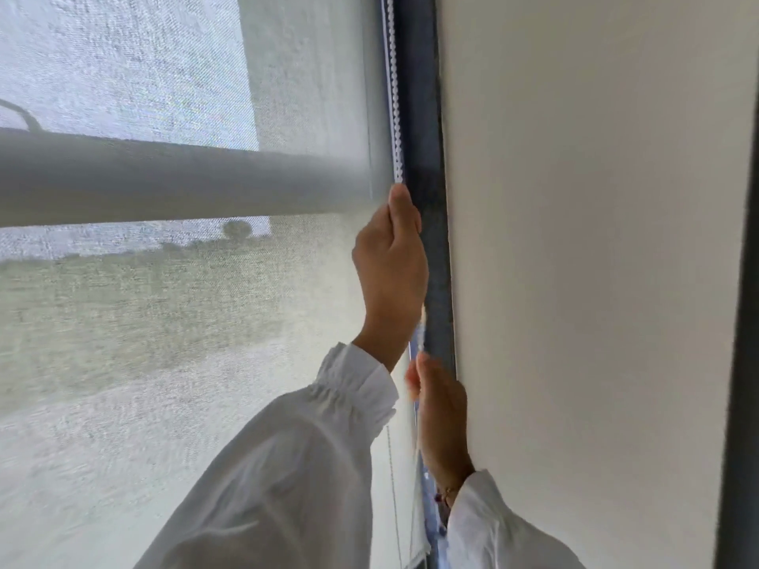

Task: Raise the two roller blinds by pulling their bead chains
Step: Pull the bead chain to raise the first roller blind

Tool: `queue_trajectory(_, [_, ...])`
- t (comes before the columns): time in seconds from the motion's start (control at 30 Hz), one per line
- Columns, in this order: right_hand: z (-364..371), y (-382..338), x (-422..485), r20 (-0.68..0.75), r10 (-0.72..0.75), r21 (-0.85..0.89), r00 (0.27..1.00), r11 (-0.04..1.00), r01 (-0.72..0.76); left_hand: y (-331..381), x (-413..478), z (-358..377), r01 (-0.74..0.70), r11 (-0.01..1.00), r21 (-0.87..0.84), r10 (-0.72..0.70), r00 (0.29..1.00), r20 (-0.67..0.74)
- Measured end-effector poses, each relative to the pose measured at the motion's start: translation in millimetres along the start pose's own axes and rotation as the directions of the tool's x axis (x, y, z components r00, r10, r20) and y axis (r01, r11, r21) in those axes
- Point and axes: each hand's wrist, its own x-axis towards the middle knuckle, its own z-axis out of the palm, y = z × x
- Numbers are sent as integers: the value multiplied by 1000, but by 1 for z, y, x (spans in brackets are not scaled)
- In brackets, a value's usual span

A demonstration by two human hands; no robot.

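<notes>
At the window's right edge, we work the bead chain (395, 117) hand over hand: our left hand (390, 264) is closed in a fist around it just below where the white beads drop along the dark window frame (427, 158), while our right hand (441, 408) sits lower, close against the white wall (575, 240). Blur hides the right hand's fingers, so we cannot tell whether they pinch the chain or merely brush it. The translucent roller blind (164, 322) covers the glass across the whole view, a balcony rail (143, 178) showing through the weave.

The risks, as we judge them, lie in the pull. A tug angled away from the frame could drag the beads off their sprocket above, out of view. Letting go with one hand before the other has hold could let the fabric slide back. Our loose white sleeve (349, 388) hangs beside the chain's lower run and could snag it.
</notes>
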Motion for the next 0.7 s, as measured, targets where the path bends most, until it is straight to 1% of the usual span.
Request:
queue_trajectory(0.03, [-3,-4,11,-6,45,51,999,998,-44,-5,-3,-2,-15,1000,21,15,1000,-1])
queue_trajectory(0.1, [-10,-18,35,-24,94,194,995,977,-88,-19,-15,-7,-24,997,71,24,1000,4])
queue_trajectory(0.17, [-15,-36,56,30,102,310,994,945,-106,-35,-31,-11,-26,990,139,24,1000,15])
queue_trajectory(0.2, [-14,-45,64,76,95,322,993,940,-114,-43,-41,-12,-21,985,169,16,1000,26])
queue_trajectory(0.27, [-10,-67,76,169,71,307,983,944,-121,-56,-64,-11,10,976,217,-21,999,46])
queue_trajectory(0.4, [5,-115,102,308,5,285,951,954,-97,-83,-109,-12,65,946,316,-100,991,94])
queue_trajectory(0.47, [9,-127,112,314,56,226,948,965,-132,-94,-124,-18,98,940,327,-138,985,101])
queue_trajectory(0.5, [11,-126,116,281,92,180,955,973,-146,-97,-128,-20,121,941,317,-163,981,108])
queue_trajectory(0.53, [13,-124,118,225,96,151,970,980,-132,-98,-130,-21,144,943,299,-186,976,117])
queue_trajectory(0.57, [14,-120,119,145,49,124,988,990,-67,-98,-131,-20,165,946,277,-206,970,127])
queue_trajectory(0.6, [14,-117,118,56,-47,77,997,996,43,-99,-129,-19,182,946,268,-224,965,137])
queue_trajectory(0.63, [13,-113,116,-23,-172,8,985,985,172,-100,-127,-16,195,945,264,-241,958,154])
queue_trajectory(0.67, [12,-111,115,-78,-284,-58,956,958,280,-102,-124,-14,217,943,252,-265,948,177])
queue_trajectory(0.7, [9,-109,113,-111,-369,-115,923,927,356,-105,-121,-12,262,941,214,-304,932,195])
